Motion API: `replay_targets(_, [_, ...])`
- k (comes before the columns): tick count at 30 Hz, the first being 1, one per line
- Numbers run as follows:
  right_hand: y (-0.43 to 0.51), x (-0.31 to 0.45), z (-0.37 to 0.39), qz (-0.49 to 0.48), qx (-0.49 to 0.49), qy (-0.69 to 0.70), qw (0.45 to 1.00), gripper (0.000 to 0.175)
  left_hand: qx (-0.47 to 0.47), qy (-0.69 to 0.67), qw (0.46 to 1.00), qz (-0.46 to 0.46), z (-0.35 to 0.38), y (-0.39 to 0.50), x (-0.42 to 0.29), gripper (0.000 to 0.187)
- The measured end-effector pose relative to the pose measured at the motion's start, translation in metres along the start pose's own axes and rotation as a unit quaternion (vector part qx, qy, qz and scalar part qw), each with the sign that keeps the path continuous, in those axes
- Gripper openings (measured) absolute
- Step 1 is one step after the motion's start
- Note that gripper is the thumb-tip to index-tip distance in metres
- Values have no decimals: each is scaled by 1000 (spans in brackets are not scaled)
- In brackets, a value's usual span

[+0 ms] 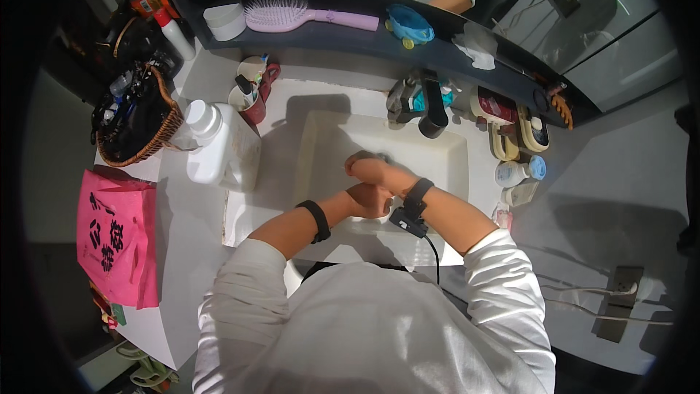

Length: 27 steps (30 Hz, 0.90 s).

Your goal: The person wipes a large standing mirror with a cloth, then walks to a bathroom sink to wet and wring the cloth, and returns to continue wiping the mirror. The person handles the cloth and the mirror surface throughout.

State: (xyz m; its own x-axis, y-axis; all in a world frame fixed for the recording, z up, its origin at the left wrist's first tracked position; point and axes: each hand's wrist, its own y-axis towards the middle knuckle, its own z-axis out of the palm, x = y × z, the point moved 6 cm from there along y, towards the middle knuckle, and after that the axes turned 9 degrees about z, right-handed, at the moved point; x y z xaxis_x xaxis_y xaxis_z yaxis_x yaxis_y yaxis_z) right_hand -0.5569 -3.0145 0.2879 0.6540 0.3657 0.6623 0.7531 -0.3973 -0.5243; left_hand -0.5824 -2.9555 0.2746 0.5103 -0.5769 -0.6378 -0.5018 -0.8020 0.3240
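Note:
Both hands are over the white sink basin (328, 142), wrists close together. My left hand (372, 201) is nearer my body, its fingers curled beneath my right wrist; whether it grips anything is hidden. My right hand (365, 168) crosses over it, bent toward the left, with its fingers folded down and largely hidden. A black band circles each wrist, and a small black device (409, 222) with a cable sits at the right one. Beyond the hands stands a black faucet (433, 106), and no water stream is discernible.
A white jug (224, 148) stands left of the basin, near cups (252, 106) and a wicker basket (170, 117). Farther left lies a pink bag (117, 241). A pink hairbrush (279, 13) rests on the shelf (333, 38). Soap boxes (504, 141) and small bottles (511, 174) line the right side.

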Motion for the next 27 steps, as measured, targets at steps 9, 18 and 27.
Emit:
replay_targets(9, [8, -5, 15, 96, -70, -201, 972, 21, 50, -52, 996, -61, 39, -9, 38, 31])
replay_targets(18, [10, -10, 29, 154, -50, -255, 953, 23, -6, -24, 997, -71, 56, -24, 48, 38])
replay_targets(27, [-1, -61, 30, 168, 78, 144, 972, 23, 50, -52, 996, -50, 59, -7, 41, 27])
